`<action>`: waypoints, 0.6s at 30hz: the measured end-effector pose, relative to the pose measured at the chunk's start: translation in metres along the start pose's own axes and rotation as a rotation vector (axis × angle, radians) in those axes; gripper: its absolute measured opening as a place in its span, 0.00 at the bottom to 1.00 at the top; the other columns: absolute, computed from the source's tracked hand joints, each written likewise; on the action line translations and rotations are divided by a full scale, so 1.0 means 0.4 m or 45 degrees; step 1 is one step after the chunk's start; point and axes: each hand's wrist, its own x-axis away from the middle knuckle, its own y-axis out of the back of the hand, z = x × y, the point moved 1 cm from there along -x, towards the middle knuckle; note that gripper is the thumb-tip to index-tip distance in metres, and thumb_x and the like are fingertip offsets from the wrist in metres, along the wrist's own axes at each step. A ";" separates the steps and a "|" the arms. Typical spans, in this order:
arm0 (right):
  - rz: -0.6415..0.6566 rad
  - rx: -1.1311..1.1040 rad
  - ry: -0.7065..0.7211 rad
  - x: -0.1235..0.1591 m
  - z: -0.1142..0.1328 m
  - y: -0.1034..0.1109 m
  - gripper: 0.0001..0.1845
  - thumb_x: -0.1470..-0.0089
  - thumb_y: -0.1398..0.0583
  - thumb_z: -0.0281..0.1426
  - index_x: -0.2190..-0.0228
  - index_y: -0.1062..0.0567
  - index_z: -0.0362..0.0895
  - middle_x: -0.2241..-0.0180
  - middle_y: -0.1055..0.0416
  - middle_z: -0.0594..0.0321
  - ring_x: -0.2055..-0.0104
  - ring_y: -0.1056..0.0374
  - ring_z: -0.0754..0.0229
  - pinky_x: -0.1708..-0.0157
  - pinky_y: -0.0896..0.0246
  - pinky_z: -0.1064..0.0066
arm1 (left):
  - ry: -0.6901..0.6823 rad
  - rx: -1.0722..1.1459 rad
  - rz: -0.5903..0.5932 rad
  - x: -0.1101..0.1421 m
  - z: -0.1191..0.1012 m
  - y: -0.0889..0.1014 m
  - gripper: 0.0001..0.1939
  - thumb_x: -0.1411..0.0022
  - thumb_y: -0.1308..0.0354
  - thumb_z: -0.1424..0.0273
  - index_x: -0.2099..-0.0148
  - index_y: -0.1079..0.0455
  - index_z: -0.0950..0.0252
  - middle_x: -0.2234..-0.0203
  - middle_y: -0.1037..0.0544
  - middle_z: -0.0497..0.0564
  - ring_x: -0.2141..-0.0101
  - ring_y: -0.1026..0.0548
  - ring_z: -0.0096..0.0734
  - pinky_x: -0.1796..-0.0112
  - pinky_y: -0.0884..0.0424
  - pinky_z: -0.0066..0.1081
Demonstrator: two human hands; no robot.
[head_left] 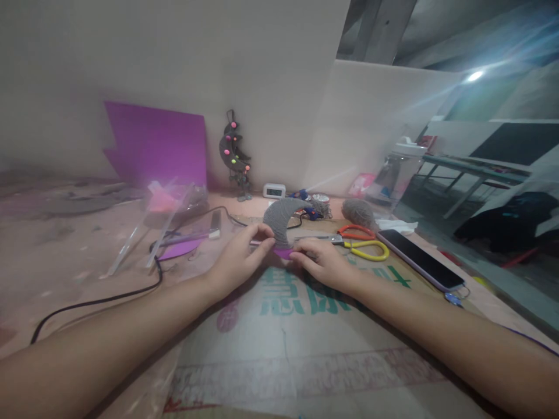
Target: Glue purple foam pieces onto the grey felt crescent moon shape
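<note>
Between my two hands is a crescent moon wrapped in grey yarn (279, 220), with a strip of bare purple (283, 254) at its lower end. My left hand (244, 253) pinches its left edge between thumb and fingers. At the lower right, my right hand (321, 260) closes its fingertips on the purple end. Just behind the right hand lie scissors (367, 250) with one red and one yellow handle. A ball of grey yarn (358, 212) sits beyond them. Against the wall hangs a finished-looking grey moon ornament (231, 148) dotted with coloured pompoms.
A purple sheet (161, 145) leans on the wall. Glue sticks (131, 241), a purple offcut (179, 249) and a black cable (100, 301) lie left. A small digital clock (274, 191) stands behind. At right are a phone (421, 259) and a clear bottle (395, 174).
</note>
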 end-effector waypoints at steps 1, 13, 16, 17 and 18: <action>0.001 0.004 -0.004 0.000 0.000 -0.001 0.12 0.40 0.45 0.32 0.73 0.27 0.43 0.74 0.28 0.63 0.69 0.34 0.62 0.66 0.43 0.72 | 0.000 0.003 -0.009 -0.001 0.000 0.000 0.07 0.35 0.50 0.66 0.58 0.35 0.63 0.64 0.27 0.50 0.61 0.29 0.32 0.58 0.32 0.31; 0.024 0.017 -0.007 0.001 -0.004 0.000 0.11 0.40 0.45 0.33 0.72 0.27 0.43 0.73 0.28 0.62 0.69 0.34 0.62 0.66 0.43 0.72 | 0.007 0.024 -0.036 -0.003 0.002 0.004 0.09 0.33 0.52 0.65 0.59 0.33 0.63 0.65 0.26 0.49 0.61 0.28 0.32 0.57 0.33 0.31; 0.020 0.022 0.000 -0.001 -0.006 -0.001 0.11 0.40 0.45 0.33 0.71 0.27 0.43 0.73 0.28 0.62 0.68 0.34 0.62 0.66 0.43 0.72 | 0.015 0.055 -0.022 -0.003 0.002 0.002 0.10 0.34 0.52 0.64 0.57 0.34 0.63 0.64 0.26 0.50 0.60 0.28 0.33 0.58 0.32 0.31; 0.022 0.022 0.004 -0.001 -0.006 -0.001 0.11 0.40 0.45 0.33 0.72 0.27 0.43 0.73 0.28 0.62 0.69 0.34 0.62 0.66 0.43 0.72 | 0.020 0.052 -0.022 -0.002 0.003 0.001 0.09 0.35 0.49 0.64 0.57 0.34 0.63 0.63 0.26 0.50 0.60 0.28 0.33 0.59 0.32 0.31; 0.023 0.022 0.009 -0.001 -0.005 -0.001 0.12 0.40 0.45 0.33 0.72 0.27 0.43 0.73 0.28 0.62 0.69 0.34 0.62 0.66 0.43 0.72 | 0.022 0.043 -0.021 -0.001 0.003 0.000 0.09 0.37 0.47 0.64 0.57 0.34 0.63 0.63 0.26 0.50 0.60 0.28 0.33 0.59 0.31 0.31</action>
